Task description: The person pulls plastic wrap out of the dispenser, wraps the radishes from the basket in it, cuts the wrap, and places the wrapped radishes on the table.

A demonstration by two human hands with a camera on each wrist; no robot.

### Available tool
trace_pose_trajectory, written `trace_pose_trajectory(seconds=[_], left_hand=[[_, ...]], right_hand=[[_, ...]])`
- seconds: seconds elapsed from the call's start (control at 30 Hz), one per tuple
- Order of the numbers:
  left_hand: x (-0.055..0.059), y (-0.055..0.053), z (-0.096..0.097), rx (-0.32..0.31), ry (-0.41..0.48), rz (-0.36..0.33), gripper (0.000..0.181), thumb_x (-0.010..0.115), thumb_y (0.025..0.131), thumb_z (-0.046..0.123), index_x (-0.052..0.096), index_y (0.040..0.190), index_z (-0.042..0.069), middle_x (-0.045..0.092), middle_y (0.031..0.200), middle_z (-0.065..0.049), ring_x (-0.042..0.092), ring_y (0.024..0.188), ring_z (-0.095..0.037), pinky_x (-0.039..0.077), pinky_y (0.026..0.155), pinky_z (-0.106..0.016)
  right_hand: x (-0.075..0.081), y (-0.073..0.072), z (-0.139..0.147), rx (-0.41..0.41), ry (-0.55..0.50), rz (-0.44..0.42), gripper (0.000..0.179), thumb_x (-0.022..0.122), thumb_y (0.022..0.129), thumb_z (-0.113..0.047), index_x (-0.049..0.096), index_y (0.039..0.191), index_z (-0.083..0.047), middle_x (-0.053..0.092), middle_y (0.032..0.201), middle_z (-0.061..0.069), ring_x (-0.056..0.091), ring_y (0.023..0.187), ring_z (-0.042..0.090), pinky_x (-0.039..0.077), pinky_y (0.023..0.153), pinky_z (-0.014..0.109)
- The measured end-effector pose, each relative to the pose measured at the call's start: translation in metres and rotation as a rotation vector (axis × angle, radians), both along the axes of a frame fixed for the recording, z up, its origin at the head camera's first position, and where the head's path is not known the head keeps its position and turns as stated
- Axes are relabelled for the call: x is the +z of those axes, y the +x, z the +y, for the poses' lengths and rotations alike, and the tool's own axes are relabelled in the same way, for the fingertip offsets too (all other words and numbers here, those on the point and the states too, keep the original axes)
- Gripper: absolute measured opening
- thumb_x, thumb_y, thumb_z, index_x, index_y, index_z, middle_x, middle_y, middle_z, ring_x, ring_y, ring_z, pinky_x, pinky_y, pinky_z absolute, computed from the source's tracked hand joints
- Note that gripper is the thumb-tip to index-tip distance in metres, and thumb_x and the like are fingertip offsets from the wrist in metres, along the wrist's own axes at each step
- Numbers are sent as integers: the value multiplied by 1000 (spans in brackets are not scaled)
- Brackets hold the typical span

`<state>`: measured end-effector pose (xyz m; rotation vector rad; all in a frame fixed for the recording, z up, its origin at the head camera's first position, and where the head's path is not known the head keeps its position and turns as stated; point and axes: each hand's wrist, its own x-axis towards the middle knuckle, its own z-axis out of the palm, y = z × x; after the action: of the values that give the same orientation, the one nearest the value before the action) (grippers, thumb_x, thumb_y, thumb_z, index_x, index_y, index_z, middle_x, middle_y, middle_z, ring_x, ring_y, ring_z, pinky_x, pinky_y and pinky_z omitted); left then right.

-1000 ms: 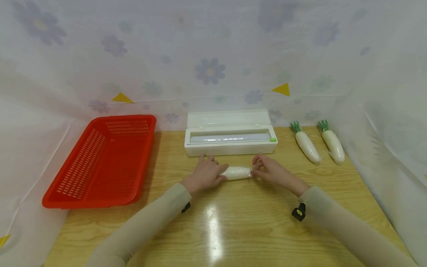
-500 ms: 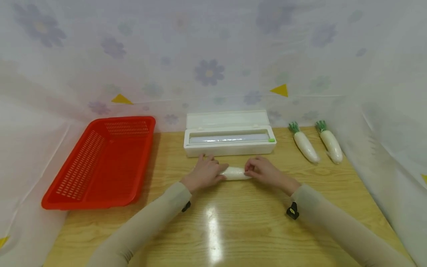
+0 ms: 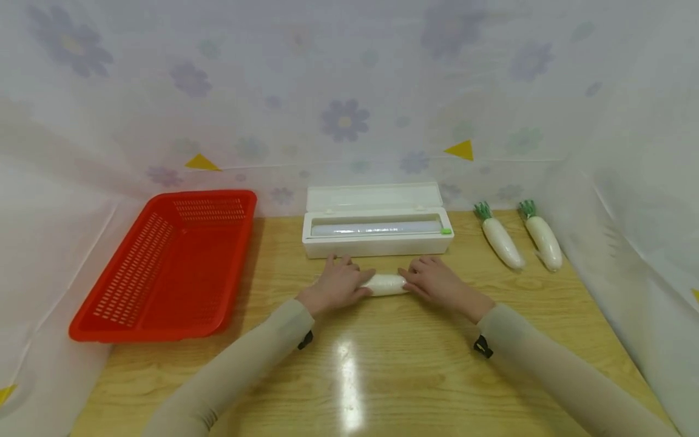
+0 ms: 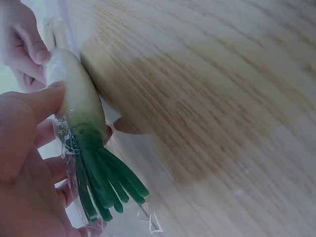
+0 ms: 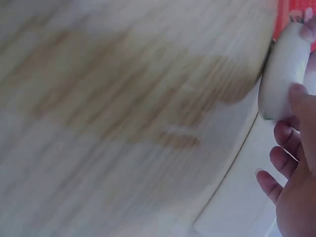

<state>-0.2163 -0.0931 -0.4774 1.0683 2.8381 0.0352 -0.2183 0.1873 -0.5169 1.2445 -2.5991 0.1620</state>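
Observation:
A white radish (image 3: 385,284) with green leaf stubs (image 4: 106,180) lies crosswise in front of the white box. Clear plastic film (image 4: 71,143) clings around it and sticks out loosely past the leaf end. My left hand (image 3: 337,285) grips the leafy end, thumb on top and fingers beneath, as the left wrist view shows. At the other end, my right hand (image 3: 437,282) holds the tip between thumb and fingers. In the right wrist view its thumb presses the radish (image 5: 284,74) while the other fingers are bent below.
An open white box (image 3: 377,246) with a roll of film (image 3: 377,228) stands just behind the hands; a green slider (image 3: 446,231) sits at its right end. A red basket (image 3: 229,291) is at left. Two wrapped radishes (image 3: 501,243) lie at back right.
My right hand has moved left from the radish's tip, over its end, and now grasps it. My left hand has stayed in place on the leafy end.

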Motion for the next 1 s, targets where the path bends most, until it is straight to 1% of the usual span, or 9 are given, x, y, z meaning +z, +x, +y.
trace_pose_trajectory(seconds=[0.07, 0.13, 0.27, 0.37, 0.5, 0.63, 0.77, 0.9, 1.0], left_hand=[[-1, 0, 0, 1, 0, 4, 55, 56, 106, 49, 55, 153, 21, 70, 132, -7, 52, 128, -31, 28, 114, -66], [-1, 1, -1, -1, 4, 12, 55, 56, 106, 49, 54, 153, 21, 70, 132, -7, 52, 128, -31, 28, 114, -67], [-1, 1, -3, -6, 7, 31, 55, 55, 106, 49, 54, 154, 21, 70, 132, -7, 51, 129, -32, 27, 114, -68], [-2, 0, -4, 3, 19, 9, 56, 54, 106, 51, 52, 155, 22, 69, 135, -6, 52, 130, -31, 24, 116, -70], [-3, 0, -9, 64, 69, -55, 65, 58, 102, 56, 47, 158, 24, 67, 139, -3, 56, 131, -32, 20, 115, -74], [-2, 3, -24, 140, 155, -103, 75, 69, 95, 56, 47, 158, 23, 66, 142, -5, 61, 130, -31, 22, 114, -74], [-2, 7, -50, 203, 297, -156, 69, 78, 93, 42, 54, 153, 17, 66, 140, -8, 64, 125, -28, 39, 111, -60], [-4, 10, -76, 263, 542, -292, 53, 78, 96, 21, 61, 145, 8, 68, 136, -9, 68, 112, -27, 55, 97, -45], [-8, 12, -86, 316, 737, -394, 44, 76, 96, 12, 66, 138, 4, 72, 128, -10, 70, 104, -24, 58, 89, -39]], right_hand=[[1, 2, -4, -9, 77, 40, 43, 66, 103, -27, 66, 136, 0, 62, 104, 7, 57, 97, 27, 46, 90, 47], [2, 3, -6, -20, 106, 42, 45, 64, 104, -27, 63, 139, 1, 62, 107, 8, 57, 100, 29, 46, 90, 47], [2, 5, -10, -62, 79, -25, 46, 62, 105, -28, 62, 142, 0, 60, 105, 6, 52, 93, 26, 43, 85, 44], [1, 5, -11, -87, 58, -59, 45, 61, 105, -29, 63, 142, -2, 60, 103, 5, 49, 89, 24, 43, 83, 43], [-1, 5, -11, -95, 22, -75, 43, 62, 105, -29, 65, 140, -4, 61, 101, 5, 49, 88, 23, 43, 81, 42], [-4, 4, -10, -91, -5, -85, 41, 63, 104, -28, 67, 138, -5, 62, 100, 6, 49, 86, 24, 42, 79, 42], [-5, 3, -8, -88, -4, -81, 40, 64, 104, -27, 67, 137, -5, 63, 99, 6, 50, 86, 24, 42, 78, 42], [-6, 2, -5, -88, -3, -80, 40, 64, 104, -27, 68, 137, -6, 63, 98, 6, 50, 86, 24, 42, 79, 43], [-6, 2, -3, -84, 6, -64, 41, 65, 103, -29, 68, 136, -5, 63, 96, 5, 50, 87, 24, 43, 81, 44]])
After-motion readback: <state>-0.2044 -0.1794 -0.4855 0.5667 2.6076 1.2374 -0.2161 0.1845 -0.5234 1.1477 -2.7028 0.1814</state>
